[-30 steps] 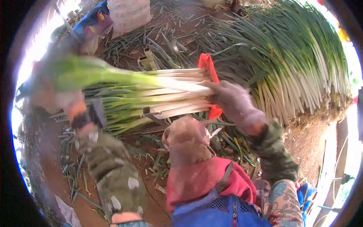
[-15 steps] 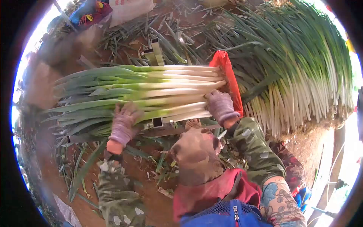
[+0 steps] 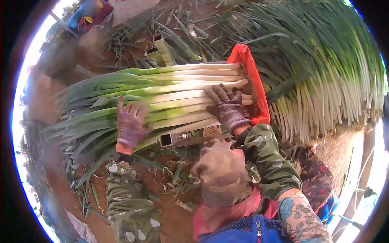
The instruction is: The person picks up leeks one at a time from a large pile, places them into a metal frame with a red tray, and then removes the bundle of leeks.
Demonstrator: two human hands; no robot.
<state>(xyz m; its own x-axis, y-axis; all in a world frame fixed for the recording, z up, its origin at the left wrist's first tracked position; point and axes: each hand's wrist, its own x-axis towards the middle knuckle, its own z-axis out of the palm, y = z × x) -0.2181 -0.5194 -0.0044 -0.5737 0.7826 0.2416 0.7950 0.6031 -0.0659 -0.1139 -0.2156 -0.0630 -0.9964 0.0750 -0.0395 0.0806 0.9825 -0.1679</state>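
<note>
A layer of long green onions (image 3: 178, 87) lies crosswise on a metal stand, green leaves to the left and white stems to the right. My left hand (image 3: 133, 121), in a purple work glove, rests with fingers spread on the green part near the front edge. Over the white stems, close to the roots, my right hand (image 3: 227, 106) lies in the same kind of glove, its fingers apart. A red plastic-covered end board (image 3: 253, 81) stands upright beside the root ends.
A large heap of green onions (image 3: 324, 73) fills the right side. Square metal tubes (image 3: 162, 50) of the stand stick up behind the layer. Cut leaves (image 3: 174, 176) litter the brown ground. A pale sack (image 3: 131, 10) lies at the back left.
My right hand has shifted left from the root ends and spread its fingers over the stems. My left hand's fingers have opened out on the leaves. The view has shifted slightly.
</note>
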